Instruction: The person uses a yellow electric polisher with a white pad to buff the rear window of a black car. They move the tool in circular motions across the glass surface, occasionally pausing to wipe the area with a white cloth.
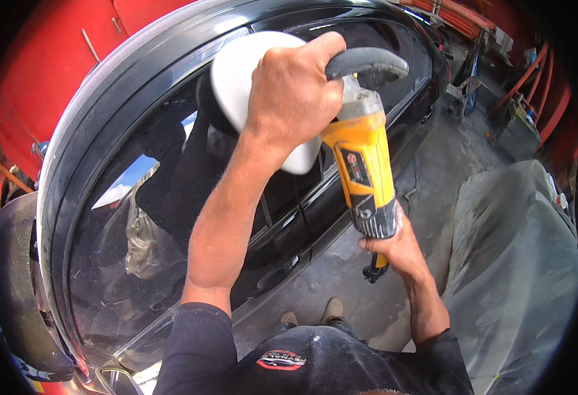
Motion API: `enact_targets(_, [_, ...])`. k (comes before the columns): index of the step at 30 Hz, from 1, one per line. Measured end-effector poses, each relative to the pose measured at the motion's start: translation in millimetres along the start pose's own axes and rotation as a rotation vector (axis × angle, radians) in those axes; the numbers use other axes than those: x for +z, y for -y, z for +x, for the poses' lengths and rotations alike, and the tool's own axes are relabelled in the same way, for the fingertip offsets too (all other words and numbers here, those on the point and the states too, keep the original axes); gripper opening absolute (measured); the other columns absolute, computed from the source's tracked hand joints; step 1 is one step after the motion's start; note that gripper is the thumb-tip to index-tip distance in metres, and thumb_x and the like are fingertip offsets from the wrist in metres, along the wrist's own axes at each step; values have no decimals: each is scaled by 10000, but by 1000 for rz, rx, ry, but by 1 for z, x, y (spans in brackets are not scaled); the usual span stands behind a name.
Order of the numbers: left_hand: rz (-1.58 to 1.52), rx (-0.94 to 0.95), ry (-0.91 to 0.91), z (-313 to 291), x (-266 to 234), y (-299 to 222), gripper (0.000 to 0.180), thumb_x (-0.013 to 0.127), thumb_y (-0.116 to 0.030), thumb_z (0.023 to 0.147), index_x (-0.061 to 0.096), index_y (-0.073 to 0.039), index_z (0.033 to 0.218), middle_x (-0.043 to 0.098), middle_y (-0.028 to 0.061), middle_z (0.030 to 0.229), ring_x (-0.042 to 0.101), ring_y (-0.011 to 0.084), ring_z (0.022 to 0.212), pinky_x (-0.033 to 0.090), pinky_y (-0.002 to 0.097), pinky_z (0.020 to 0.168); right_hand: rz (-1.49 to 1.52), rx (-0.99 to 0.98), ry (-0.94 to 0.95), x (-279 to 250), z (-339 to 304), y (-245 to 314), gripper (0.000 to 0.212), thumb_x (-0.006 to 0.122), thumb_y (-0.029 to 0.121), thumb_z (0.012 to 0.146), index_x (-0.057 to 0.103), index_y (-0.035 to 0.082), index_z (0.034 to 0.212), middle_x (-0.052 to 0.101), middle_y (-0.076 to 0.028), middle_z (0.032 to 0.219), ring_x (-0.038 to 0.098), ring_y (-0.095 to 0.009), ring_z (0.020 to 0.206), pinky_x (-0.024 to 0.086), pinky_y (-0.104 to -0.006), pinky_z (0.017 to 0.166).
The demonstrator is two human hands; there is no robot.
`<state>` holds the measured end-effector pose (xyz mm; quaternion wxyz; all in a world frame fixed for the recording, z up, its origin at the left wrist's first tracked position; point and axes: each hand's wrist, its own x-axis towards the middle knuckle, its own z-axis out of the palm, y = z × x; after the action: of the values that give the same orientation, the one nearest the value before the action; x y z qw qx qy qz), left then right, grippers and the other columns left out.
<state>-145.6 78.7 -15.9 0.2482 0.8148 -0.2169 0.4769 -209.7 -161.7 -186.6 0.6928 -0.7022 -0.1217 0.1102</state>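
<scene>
Beside the black car, the yellow polisher sits between the left hand, fingers closed round its front handle, and the right hand, gripping its rear. Uneven pressure could tilt the white pad, digging 1 edge in.

- Two bare hands, that is, one left hand and one right hand.
- One yellow power tool, which has one white pad and one dark curved handle.
- One black car (I count only the one which is clearly seen).
- One side mirror, partly cut by the lower edge of the view.
- Two shoes, both of a light colour.
- One dark shirt, with one emblem on it.
- One greyish sheet, at the right side.
</scene>
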Motion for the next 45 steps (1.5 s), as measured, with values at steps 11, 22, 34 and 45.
enact_targets(11, [-55, -81, 138, -74, 31, -25, 182, 689, -52, 732, 664, -91, 908, 677, 135, 716, 708, 326, 690, 545, 405, 624, -56, 107, -16, -7, -42, -69, 775, 862, -8, 615, 508, 29, 1303, 617, -25, 1138, 571, -136, 1073, 468, -311, 976])
enact_targets(22, [8, -72, -59, 44, 58, 17, 232, 683, -133, 762, 725, -107, 989, 715, 176, 783, 716, 355, 748, 567, 418, 675, -21, -43, -59, -36, 53, 21, 698, 793, -53, 653, 494, 19, 1280, 602, -20, 997, 603, -126, 872, 525, -294, 760])
enact_targets(34, [-22, -198, -279, 40, -38, 2, 137, 645, 36, 828, 684, -9, 952, 621, -21, 761, 575, 62, 700, 466, 237, 648, -231, -263, 158, -43, 68, 88, 705, 816, 17, 670, 510, 24, 1305, 627, -53, 1129, 574, -147, 1108, 440, -310, 1001])
enact_targets(45, [-167, -70, -259, 114, 97, 33, 269, 620, -71, 768, 738, -39, 1009, 685, 228, 729, 717, 345, 688, 546, 432, 628, -236, -178, -21, -125, 115, 98, 714, 758, -47, 641, 513, 16, 1308, 611, -24, 1027, 601, -134, 875, 507, -288, 736])
